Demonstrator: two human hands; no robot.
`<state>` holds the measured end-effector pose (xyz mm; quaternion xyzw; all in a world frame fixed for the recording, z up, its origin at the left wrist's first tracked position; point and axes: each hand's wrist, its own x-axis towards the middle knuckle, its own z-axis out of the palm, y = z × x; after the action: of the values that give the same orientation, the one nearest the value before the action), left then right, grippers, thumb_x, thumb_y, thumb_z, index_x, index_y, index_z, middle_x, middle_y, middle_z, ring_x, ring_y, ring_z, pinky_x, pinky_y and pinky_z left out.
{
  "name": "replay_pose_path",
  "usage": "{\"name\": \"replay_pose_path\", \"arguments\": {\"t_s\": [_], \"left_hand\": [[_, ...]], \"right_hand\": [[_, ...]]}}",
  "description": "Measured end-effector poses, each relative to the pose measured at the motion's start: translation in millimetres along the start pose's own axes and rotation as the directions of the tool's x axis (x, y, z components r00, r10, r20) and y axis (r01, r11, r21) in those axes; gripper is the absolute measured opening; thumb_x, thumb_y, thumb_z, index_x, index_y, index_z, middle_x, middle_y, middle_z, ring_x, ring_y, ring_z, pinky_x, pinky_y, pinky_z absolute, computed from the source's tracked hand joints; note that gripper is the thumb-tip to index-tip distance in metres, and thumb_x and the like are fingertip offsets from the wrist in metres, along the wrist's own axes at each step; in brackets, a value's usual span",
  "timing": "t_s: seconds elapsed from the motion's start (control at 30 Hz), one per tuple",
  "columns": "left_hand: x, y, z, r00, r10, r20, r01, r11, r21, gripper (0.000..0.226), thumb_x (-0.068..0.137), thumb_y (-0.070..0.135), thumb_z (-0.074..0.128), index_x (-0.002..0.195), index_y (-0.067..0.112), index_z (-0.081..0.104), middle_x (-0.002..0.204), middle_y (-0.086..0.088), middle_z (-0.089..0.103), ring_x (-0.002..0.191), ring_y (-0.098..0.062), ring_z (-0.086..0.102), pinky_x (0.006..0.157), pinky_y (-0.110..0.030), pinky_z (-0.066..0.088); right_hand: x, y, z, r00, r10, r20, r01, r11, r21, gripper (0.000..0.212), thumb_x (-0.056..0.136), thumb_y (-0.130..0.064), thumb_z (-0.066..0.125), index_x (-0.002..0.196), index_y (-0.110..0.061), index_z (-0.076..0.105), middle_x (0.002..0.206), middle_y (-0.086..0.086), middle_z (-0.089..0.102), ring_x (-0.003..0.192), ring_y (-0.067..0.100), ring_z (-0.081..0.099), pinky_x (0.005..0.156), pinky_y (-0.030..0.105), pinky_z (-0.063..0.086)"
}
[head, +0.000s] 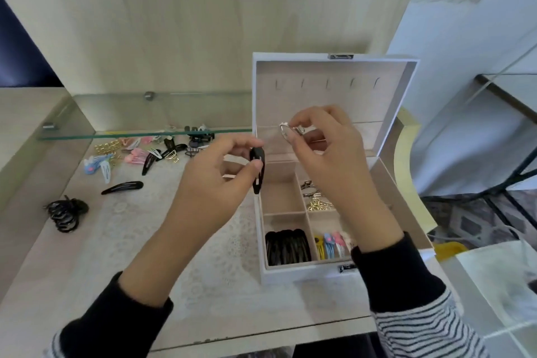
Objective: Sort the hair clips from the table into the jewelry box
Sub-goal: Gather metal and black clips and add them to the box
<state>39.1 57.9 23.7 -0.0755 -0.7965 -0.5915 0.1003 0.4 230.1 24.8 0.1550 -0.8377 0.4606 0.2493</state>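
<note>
While both hands hover at the open jewelry box (pixel 290 274), I log: left hand (pixel 215 180) pinches black snap clip (pixel 258 169) mid-body | right hand (pixel 325 154) pinches silver clip (pixel 290 131) | both likely light, stiff, slick metal; grip flat faces.

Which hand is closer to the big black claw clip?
Left. The left hand is right of the claw clip; the right hand is farther off, over the jewelry box.

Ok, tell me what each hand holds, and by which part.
Left hand pinches a black clip by its upper half. Right hand pinches a silver clip; which part is unclear.
</note>
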Motion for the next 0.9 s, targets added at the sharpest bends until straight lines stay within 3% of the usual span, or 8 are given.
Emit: {"name": "replay_pose_path", "arguments": {"t_s": [0.1,0.27,0.37,0.43,0.53,0.63,0.77,0.9], "left_hand": [[-1,11,14,0.975,-0.095,0.201,0.085,0.995,0.06,0.026,0.086,0.009,0.07,0.093,0.034,0.068,0.088,0.012,0.062,0.07,-0.02,0.07,0.081,-0.047,0.057],[5,19,33,0.879,-0.207,0.43,0.058,0.941,0.335,0.02,0.085,0.014,0.071,0.09,0.033,0.064,0.089,0.011,0.062,0.072,-0.014,0.066,0.078,-0.029,0.053],[9,14,42,0.782,-0.337,0.524,0.058,0.877,0.477,0.02,0.087,0.013,0.069,0.088,0.031,0.059,0.086,0.006,0.064,0.07,-0.007,0.063,0.074,-0.027,0.054],[10,10,46,0.729,-0.4,0.555,0.032,0.83,0.557,0.02,0.088,0.013,0.068,0.088,0.029,0.055,0.085,0.005,0.06,0.078,-0.012,0.064,0.076,-0.029,0.054],[10,8,51,0.693,-0.427,0.581,-0.03,0.788,0.615,0.017,0.091,0.014,0.066,0.104,0.019,0.057,0.083,0.007,0.053,0.087,-0.016,0.064,0.07,-0.023,0.048],[9,5,56,0.688,-0.428,0.586,-0.063,0.769,0.636,0.022,0.092,0.013,0.064,0.113,0.014,0.059,0.075,0.012,0.045,0.087,-0.014,0.059,0.061,-0.015,0.04],[10,0,60,0.681,-0.443,0.584,-0.056,0.763,0.644,0.025,0.092,0.013,0.063,0.117,0.012,0.059,0.074,0.013,0.044,0.099,-0.017,0.063,0.072,-0.019,0.041],[10,-3,60,0.692,-0.434,0.578,-0.038,0.777,0.628,0.024,0.091,0.013,0.064,0.114,0.013,0.06,0.076,0.012,0.047,0.092,-0.014,0.061,0.069,-0.018,0.042]], "right_hand": [[-3,28,-18,0.995,0.082,0.055,-0.077,0.994,-0.081,0.004,0.086,-0.016,0.068,0.09,-0.016,0.067,0.097,0.001,0.054,0.075,0.004,0.061,0.068,0.009,0.047],[-9,59,-30,0.969,0.189,0.161,-0.135,0.945,-0.298,0.004,0.085,-0.022,0.069,0.089,-0.022,0.069,0.089,-0.004,0.057,0.081,0.009,0.058,0.066,0.012,0.039],[-12,68,-31,0.948,0.235,0.214,-0.139,0.912,-0.387,0.005,0.085,-0.026,0.068,0.089,-0.024,0.069,0.084,-0.008,0.059,0.082,0.008,0.054,0.065,0.011,0.036],[-13,71,-32,0.945,0.246,0.217,-0.131,0.889,-0.439,0.007,0.084,-0.027,0.069,0.091,-0.025,0.07,0.083,-0.007,0.061,0.082,0.01,0.053,0.067,0.02,0.04],[-14,74,-32,0.948,0.237,0.211,-0.094,0.845,-0.526,0.011,0.084,-0.026,0.069,0.094,-0.025,0.07,0.084,-0.006,0.064,0.087,0.014,0.05,0.071,0.027,0.039],[-16,73,-32,0.947,0.236,0.218,-0.059,0.794,-0.605,0.015,0.085,-0.028,0.067,0.098,-0.026,0.072,0.09,-0.006,0.07,0.088,0.014,0.045,0.073,0.027,0.037],[-18,71,-32,0.938,0.275,0.212,-0.064,0.737,-0.673,0.018,0.087,-0.028,0.064,0.103,-0.029,0.072,0.09,-0.001,0.069,0.1,0.021,0.052,0.083,0.033,0.041],[-21,74,-27,0.952,0.239,0.192,-0.031,0.697,-0.716,0.014,0.086,-0.026,0.063,0.098,-0.027,0.07,0.086,-0.001,0.069,0.096,0.024,0.054,0.084,0.035,0.04]]}}
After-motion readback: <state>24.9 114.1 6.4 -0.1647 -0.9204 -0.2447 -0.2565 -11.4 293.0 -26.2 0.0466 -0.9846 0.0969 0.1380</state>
